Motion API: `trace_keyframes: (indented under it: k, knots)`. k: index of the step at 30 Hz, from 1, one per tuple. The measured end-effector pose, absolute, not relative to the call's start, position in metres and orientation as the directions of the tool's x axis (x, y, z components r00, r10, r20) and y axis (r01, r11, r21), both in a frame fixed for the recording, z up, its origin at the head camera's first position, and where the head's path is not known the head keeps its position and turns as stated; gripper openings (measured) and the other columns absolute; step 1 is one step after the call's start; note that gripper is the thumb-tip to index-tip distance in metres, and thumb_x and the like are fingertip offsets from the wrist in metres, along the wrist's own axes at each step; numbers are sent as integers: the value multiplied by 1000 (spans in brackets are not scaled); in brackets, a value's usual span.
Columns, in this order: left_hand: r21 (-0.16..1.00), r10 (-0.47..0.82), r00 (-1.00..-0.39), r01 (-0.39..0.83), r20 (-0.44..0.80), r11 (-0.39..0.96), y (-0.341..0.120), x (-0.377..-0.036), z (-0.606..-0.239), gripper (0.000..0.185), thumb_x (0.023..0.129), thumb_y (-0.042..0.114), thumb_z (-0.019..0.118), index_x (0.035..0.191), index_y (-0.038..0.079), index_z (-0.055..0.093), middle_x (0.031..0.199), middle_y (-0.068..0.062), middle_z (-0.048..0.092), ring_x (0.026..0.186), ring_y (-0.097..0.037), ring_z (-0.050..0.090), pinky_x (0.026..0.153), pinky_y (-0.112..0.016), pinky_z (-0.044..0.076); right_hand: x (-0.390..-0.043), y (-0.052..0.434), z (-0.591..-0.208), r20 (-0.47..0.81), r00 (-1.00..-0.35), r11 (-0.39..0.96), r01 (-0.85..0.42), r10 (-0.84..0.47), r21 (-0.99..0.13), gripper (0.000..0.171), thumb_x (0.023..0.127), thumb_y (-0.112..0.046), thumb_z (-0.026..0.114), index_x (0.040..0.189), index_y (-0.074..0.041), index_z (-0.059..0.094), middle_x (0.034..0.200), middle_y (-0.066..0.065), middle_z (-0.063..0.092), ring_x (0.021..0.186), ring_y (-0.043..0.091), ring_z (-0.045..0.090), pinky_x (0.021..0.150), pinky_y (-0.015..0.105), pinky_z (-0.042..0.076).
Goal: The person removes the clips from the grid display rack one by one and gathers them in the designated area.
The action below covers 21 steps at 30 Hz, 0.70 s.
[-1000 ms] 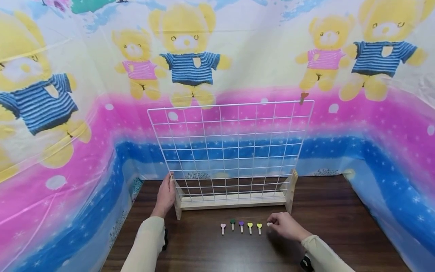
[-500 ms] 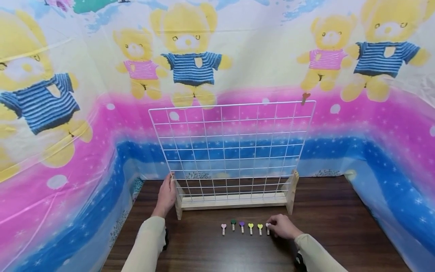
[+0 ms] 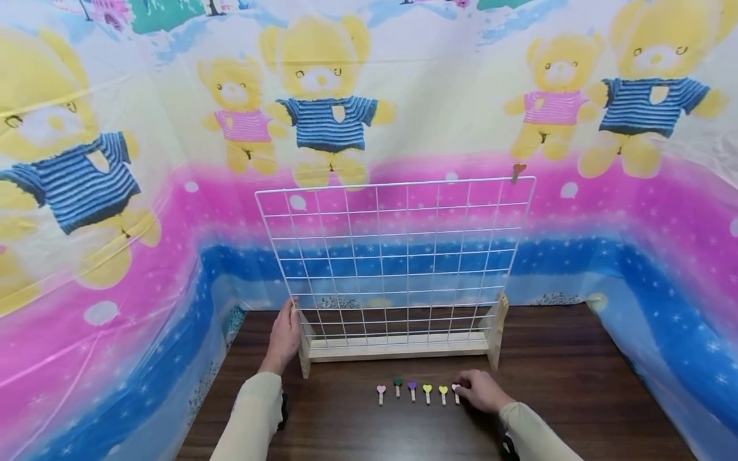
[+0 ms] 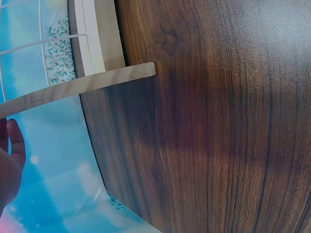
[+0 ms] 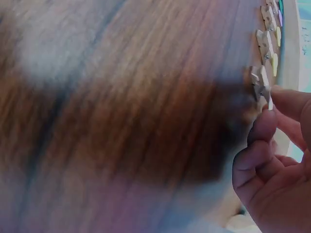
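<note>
At the right end of a row of small heart-topped wooden clothespins, my right hand (image 3: 484, 390) pinches the pale pink-white heart clothespin (image 5: 265, 85) between thumb and finger. It lies in line with the others, close to a yellow heart clothespin (image 3: 443, 392). My left hand (image 3: 285, 334) touches the outer side of the wooden end support (image 4: 80, 86) of a white wire grid rack (image 3: 392, 258). Its visible fingers look fairly straight; the left wrist view cuts off most of that hand. A red heart clothespin (image 3: 518, 171) is clipped on the grid's top right edge.
Also in the row are another yellow heart clothespin (image 3: 427, 389), a purple one (image 3: 412, 387), a dark green one (image 3: 398, 383) and a pink one (image 3: 381, 390). The rack stands on a dark wooden table (image 3: 340, 422). A bear-print cloth (image 3: 438, 121) surrounds the table.
My right hand has moved slightly left, bringing the pale pink-white clothespin into the row beside the yellow one. The left hand has stayed at the rack. The head view has tilted slightly up.
</note>
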<state>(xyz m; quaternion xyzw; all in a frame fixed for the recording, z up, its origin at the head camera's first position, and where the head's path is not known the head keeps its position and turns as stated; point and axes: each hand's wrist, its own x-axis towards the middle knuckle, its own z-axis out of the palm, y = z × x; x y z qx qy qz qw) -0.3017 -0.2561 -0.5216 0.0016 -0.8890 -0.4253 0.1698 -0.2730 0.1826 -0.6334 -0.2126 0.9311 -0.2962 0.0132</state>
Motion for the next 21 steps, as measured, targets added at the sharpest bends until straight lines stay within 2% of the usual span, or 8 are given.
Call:
trace_keyframes:
  k: [3, 5, 12, 15, 17, 20, 21]
  knots:
    - [754, -146, -941, 144, 304, 641, -256, -301, -522, 36, 98, 25, 24, 131, 12, 33, 124, -16, 42, 113, -28, 38, 90, -47, 30, -275, 185, -619, 159, -913, 763, -402, -376, -505, 16, 78, -18, 66, 91, -9, 64, 74, -8, 52, 67, 8, 49, 59, 28, 40]
    - [750, -149, -941, 141, 305, 646, -256, -301, -522, 36, 98, 25, 24, 130, 13, 33, 122, -15, 43, 112, -28, 38, 89, -47, 31, -278, 187, -596, 180, -916, 770, -399, -358, -497, 18, 78, -19, 66, 93, -10, 64, 75, -8, 53, 67, 8, 49, 59, 28, 41]
    - [750, -157, -937, 141, 312, 647, -257, -303, -523, 37, 98, 25, 24, 132, 13, 33, 101, -14, 48, 96, -27, 42, 79, -43, 33, -284, 203, -449, 302, -899, 742, -433, -317, -512, 14, 85, -28, 58, 95, -19, 62, 84, -7, 58, 68, 9, 52, 58, 27, 45]
    - [747, -152, -936, 149, 318, 648, -256, -303, -523, 38, 98, 25, 24, 132, 12, 33, 94, -13, 47, 93, -27, 43, 77, -42, 33, -284, 212, -388, 448, -849, 725, -493, -280, -481, 15, 85, -28, 58, 95, -19, 62, 79, -6, 56, 59, 11, 49, 48, 26, 42]
    - [747, -146, -937, 152, 318, 648, -256, -302, -523, 39, 98, 25, 24, 133, 11, 33, 91, -13, 45, 91, -27, 43, 77, -41, 33, -286, 216, -355, 569, -792, 709, -531, -221, -463, 15, 85, -26, 59, 95, -15, 62, 74, -4, 55, 52, 12, 47, 42, 25, 40]
    - [747, -144, -938, 153, 316, 647, -256, -302, -523, 39, 98, 26, 23, 133, 11, 32, 99, -14, 47, 97, -28, 43, 79, -43, 33, -290, 222, -316, 716, -693, 685, -560, -81, -465, 19, 85, -24, 59, 98, -11, 62, 69, -2, 51, 47, 13, 43, 39, 22, 35]
    - [749, -142, -938, 154, 315, 645, -256, -302, -523, 39, 98, 26, 23, 133, 10, 32, 105, -15, 47, 101, -28, 43, 82, -44, 33, -291, 224, -305, 742, -670, 676, -562, -36, -476, 22, 85, -24, 58, 101, -10, 61, 73, -1, 52, 48, 13, 43, 39, 21, 34]
